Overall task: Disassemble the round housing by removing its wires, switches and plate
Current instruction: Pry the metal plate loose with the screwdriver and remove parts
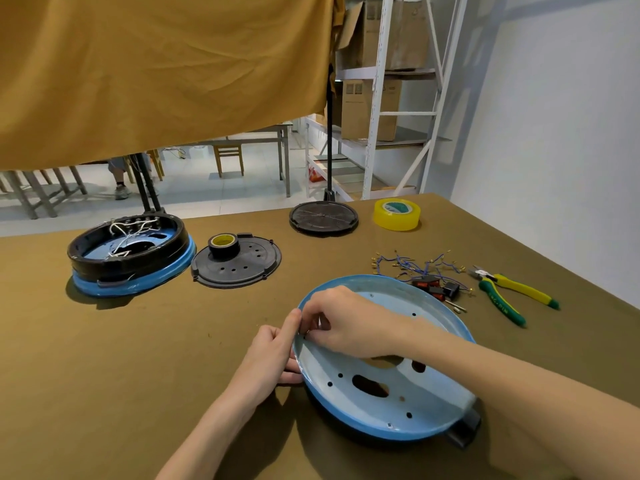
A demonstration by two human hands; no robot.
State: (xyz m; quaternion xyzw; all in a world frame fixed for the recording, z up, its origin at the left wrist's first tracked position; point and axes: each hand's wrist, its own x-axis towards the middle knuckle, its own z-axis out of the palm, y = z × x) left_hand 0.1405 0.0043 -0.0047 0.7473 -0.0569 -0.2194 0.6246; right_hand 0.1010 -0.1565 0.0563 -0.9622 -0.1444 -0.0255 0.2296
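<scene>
We work at a brown tabletop (104,358), both hands on the blue round housing (426,400), which sits at the near right of the surface with its open side up and its near edge nearest us; our left hand (273,355) grips the housing's left rim, thumb stretched up along the edge and fingers curled under it; our right hand (343,320) reaches across the bowl, its fingertips bunched and pinching at something small just inside that same rim, too small for us to make out; the housing's pale floor shows several round holes and larger oval openings; a dark tab (465,429) juts from its near right edge.

Just beyond the housing lie loose blue wires (412,265) with brass terminals, and beside them black switches (434,287) with red rockers, touching the housing's far rim or very near it; yellow-and-green pliers (509,289) rest to the right of that heap.

At far left stands a second blue-and-black housing (131,258) with white wires inside; next to it a black perforated plate (239,265) carries a roll of black tape (223,244); farther back lie a black ribbed disc (323,218) and a roll of yellow tape (397,209), well apart from our hands; an ochre cloth (156,71) hangs behind the tabletop.
</scene>
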